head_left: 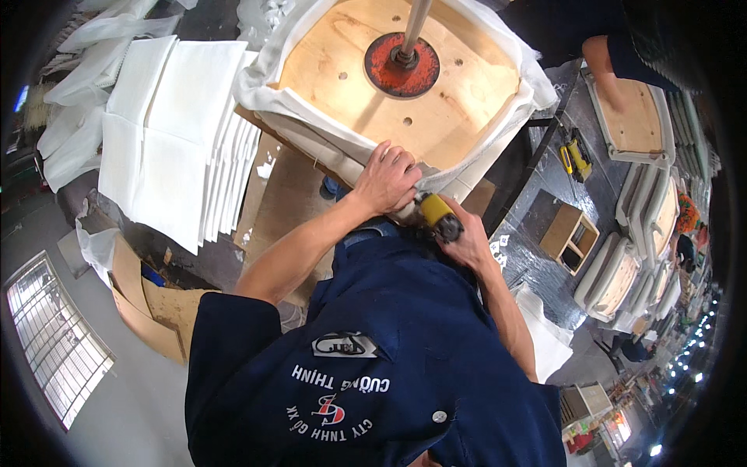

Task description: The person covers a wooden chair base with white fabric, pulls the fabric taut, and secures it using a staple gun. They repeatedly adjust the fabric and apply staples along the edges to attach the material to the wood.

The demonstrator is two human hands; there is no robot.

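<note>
A wooden seat panel (475,101) lies in front of me with white fabric (299,109) folded up around its edge. A red round clamp disc (424,75) on a metal rod presses on its middle. At the near edge, my left hand (387,180) bends its fingers over the fabric and grips it against the wood. Just right of it, my right hand (468,237) is wrapped round a yellow and black staple gun (436,212). The tool's nose is close to the fabric edge beside my left fingers; whether it touches is hidden.
White foam sheets (175,132) are stacked at the left. On the dark table (537,226) at the right lie a yellow tool (577,156) and a small wooden box (569,237). Padded panels (611,272) stand further right. A co-worker's hand (609,86) rests on another panel.
</note>
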